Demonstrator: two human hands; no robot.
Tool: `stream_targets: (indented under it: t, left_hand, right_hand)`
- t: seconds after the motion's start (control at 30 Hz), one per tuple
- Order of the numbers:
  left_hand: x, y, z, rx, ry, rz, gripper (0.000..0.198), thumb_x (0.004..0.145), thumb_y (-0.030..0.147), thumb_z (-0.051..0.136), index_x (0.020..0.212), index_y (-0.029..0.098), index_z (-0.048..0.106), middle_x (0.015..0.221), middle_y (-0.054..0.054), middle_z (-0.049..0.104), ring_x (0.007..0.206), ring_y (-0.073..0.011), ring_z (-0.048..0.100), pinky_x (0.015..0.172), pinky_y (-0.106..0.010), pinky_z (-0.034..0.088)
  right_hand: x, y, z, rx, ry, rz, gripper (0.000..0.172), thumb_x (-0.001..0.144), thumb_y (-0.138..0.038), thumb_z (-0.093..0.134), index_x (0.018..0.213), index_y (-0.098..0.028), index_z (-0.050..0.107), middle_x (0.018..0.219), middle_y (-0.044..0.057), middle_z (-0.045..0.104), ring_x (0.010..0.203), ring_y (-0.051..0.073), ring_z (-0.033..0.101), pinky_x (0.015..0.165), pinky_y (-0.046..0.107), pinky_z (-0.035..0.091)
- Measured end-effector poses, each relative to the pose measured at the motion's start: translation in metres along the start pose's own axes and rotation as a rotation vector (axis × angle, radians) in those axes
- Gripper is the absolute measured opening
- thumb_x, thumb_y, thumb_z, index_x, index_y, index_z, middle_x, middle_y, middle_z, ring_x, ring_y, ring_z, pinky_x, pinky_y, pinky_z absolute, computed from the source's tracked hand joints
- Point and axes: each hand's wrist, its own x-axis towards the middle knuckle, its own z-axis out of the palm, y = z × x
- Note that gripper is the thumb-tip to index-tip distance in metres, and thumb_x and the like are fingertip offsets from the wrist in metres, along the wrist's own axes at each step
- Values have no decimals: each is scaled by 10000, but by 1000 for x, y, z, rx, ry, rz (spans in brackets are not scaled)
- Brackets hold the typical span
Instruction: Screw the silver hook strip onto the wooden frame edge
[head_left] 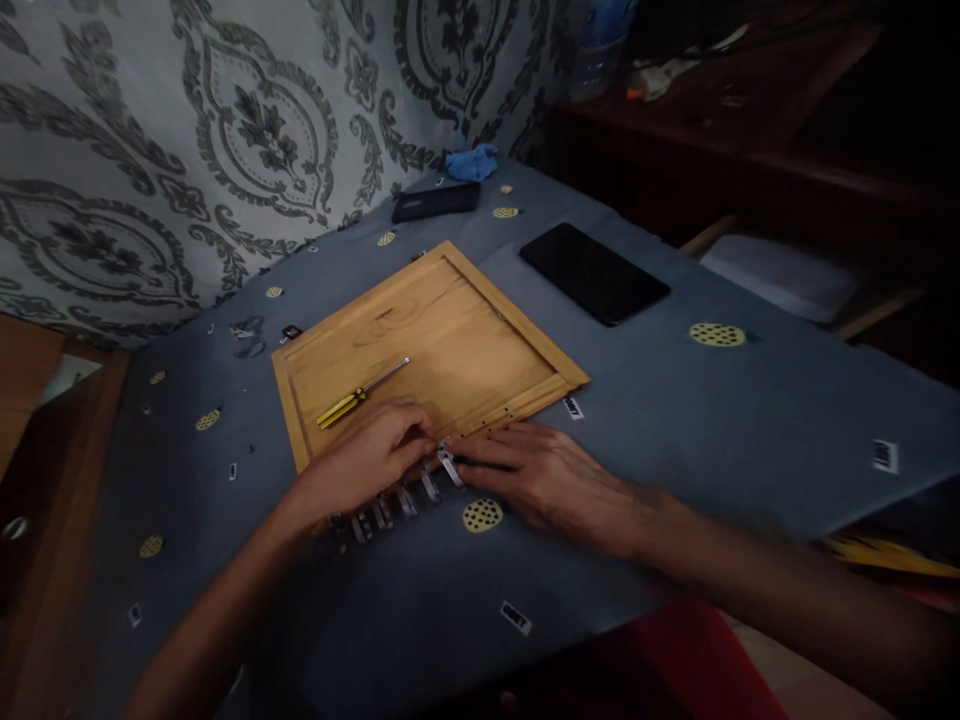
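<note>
A framed wooden board (472, 330) lies on the cloth-covered table, with a row of metal clips (406, 500) along its near edge. My left hand (382, 440) is over this edge, thumb and fingertips pinched beside the rightmost metal clip (451, 467); whatever is between them is too small to make out. From the other side, my right hand (547, 475) reaches in with its fingers stretched forward, their tips gripping that same clip against the edge. A screwdriver (360, 394) with a yellow and black handle rests on the board, just beyond my left hand. Small dark holes dot the edge to the right.
A black smartphone (592, 272) lies right of the board. Behind it are a dark phone-like case (436, 203) and a crumpled blue cloth or glove (472, 162). A small clear plastic bag (247, 336) sits at left, near the patterned wall (255, 120).
</note>
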Motion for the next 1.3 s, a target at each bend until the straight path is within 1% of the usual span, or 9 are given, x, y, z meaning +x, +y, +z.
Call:
stream_targets:
  t: [0.17,0.33,0.43,0.53,0.8,0.93,1.17,1.3]
  left_hand:
    - [3,4,-1,32,-12,9,139,892,224,559,762,214,608,798,-5,626,787,-175,594,695,-294,447]
    - [4,6,-1,61,-21,7,144,892,227,549,764,211,612,809,-13,630,801,-178,593,710,-297,445]
    - [6,6,-2,71,-41,2,136,888,224,555,763,205,606,817,-10,633,795,-174,589,701,-292,435]
    - [7,8,-5,80,-63,-4,133,892,230,562,769,197,603,818,-6,632,780,-166,579,694,-288,426]
    - [8,15,-10,101,-117,-11,149,904,216,530,775,173,591,815,-13,619,762,-152,545,701,-288,406]
    - [9,15,-10,102,-144,-25,144,880,217,528,760,170,594,797,-12,615,741,-147,537,674,-281,395]
    - [13,14,-9,105,-148,-64,134,847,232,549,737,172,596,751,-2,608,691,-137,517,632,-272,364]
    - [14,11,-7,85,-140,-67,171,876,269,558,746,174,618,772,-4,619,707,-137,533,634,-269,372]
  right_hand:
    - [-1,0,2,0,30,-13,371,840,-4,503,1112,-185,677,1285,51,702,909,197,685,760,346,554]
    - [-1,0,1,2,36,-13,376,843,-2,489,1122,-175,672,1280,65,703,917,198,684,765,346,551]
    - [-1,1,1,2,36,-13,378,835,-2,499,1121,-176,674,1278,66,704,935,201,685,772,344,548]
    - [-1,1,2,2,27,-11,380,829,-5,512,1125,-179,674,1278,63,704,913,195,683,765,338,545]
    - [-3,2,5,-2,38,-6,395,826,-6,499,1122,-200,675,1267,59,706,903,189,671,758,339,538]
    - [-3,2,5,1,46,-12,407,820,-2,504,1133,-203,670,1284,55,698,925,191,669,769,342,537]
    - [-2,1,5,-12,61,-10,365,840,-16,515,1111,-200,676,1265,55,709,904,188,681,753,333,538]
    - [-2,1,4,-12,38,1,406,819,0,511,1131,-202,676,1251,53,715,928,188,682,780,330,542]
